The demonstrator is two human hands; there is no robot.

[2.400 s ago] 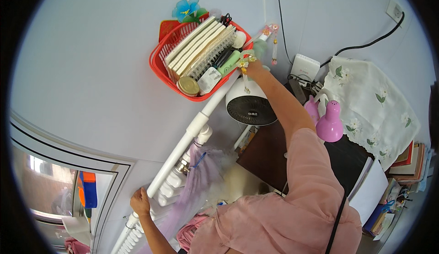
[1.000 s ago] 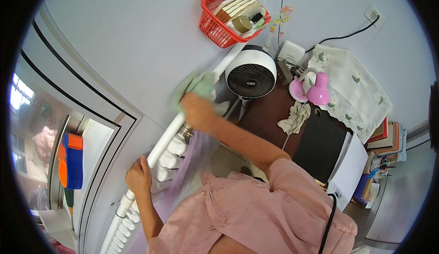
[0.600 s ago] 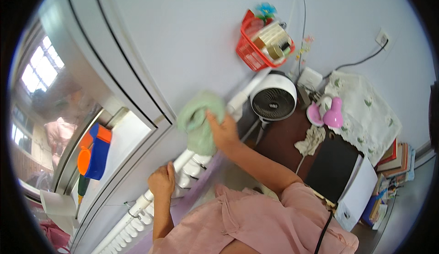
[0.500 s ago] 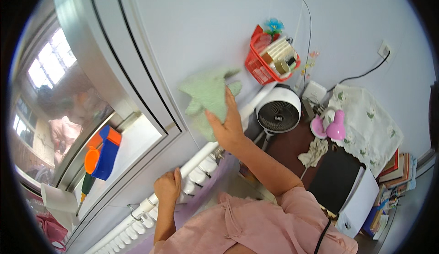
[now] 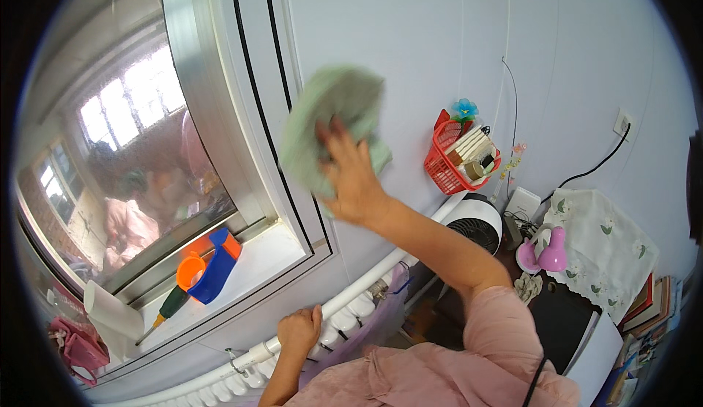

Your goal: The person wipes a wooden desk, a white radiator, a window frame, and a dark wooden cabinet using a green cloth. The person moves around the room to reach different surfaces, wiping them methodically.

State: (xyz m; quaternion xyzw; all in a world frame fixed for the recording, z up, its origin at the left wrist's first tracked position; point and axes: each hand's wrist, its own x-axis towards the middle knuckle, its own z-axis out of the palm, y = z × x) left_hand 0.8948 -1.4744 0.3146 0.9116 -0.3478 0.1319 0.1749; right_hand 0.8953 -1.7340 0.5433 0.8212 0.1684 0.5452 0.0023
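My right hand (image 5: 354, 181) presses a pale green cloth (image 5: 344, 92) flat against the light wall, beside the window frame. The cloth is smeared by motion, and part of it bunches around my fingers. Lower down, my left hand (image 5: 299, 329) is closed round a white pipe (image 5: 350, 295) that runs slanting above the white radiator (image 5: 236, 390). The pipe's far stretch passes behind my right forearm.
On the windowsill (image 5: 263, 257) lie a blue and orange holder (image 5: 217, 271), a screwdriver (image 5: 170, 306) and a white roll (image 5: 110, 317). A red basket (image 5: 447, 169) hangs on the wall. Right of it are a fan (image 5: 474, 224), a pink lamp (image 5: 554, 249) and books (image 5: 648, 306).
My right hand has carried the cloth up the wall, toward the window frame. My left hand stays on the pipe. The whole view has shifted, bringing more of the window in.
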